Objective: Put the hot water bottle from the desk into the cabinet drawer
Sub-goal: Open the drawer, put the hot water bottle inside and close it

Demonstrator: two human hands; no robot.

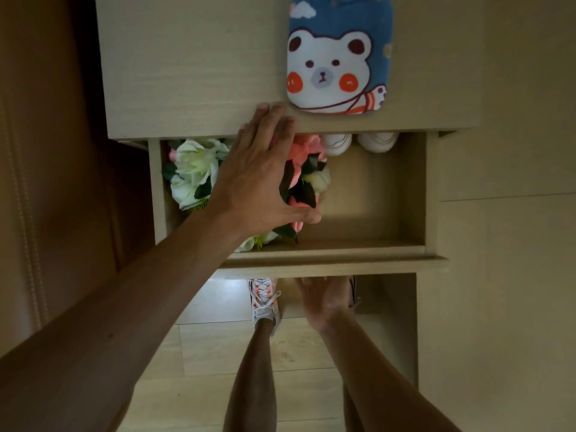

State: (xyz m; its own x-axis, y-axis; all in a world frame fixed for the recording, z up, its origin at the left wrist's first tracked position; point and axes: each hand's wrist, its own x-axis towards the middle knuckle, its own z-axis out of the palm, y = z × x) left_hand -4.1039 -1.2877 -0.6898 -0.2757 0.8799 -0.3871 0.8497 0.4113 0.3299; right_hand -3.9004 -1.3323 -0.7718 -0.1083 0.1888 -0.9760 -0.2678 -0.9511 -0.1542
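The hot water bottle point(338, 54), in a blue cover with a white bear face, lies flat on the cabinet top point(193, 67), near its front edge. Below it the drawer point(374, 251) stands pulled out. My left hand point(261, 176) reaches over the drawer with fingers spread, fingertips touching the cabinet top's front edge, left of the bottle; it holds nothing. My right hand point(324, 299) is under the drawer's front panel, palm up, fingers hidden beneath the panel's lower edge.
Artificial flowers point(196, 169), white and pink, fill the drawer's left half. A pair of white shoes point(377, 141) sits at its back. The drawer's right half shows bare wood. My legs and a white sneaker point(263, 302) stand on the wooden floor below.
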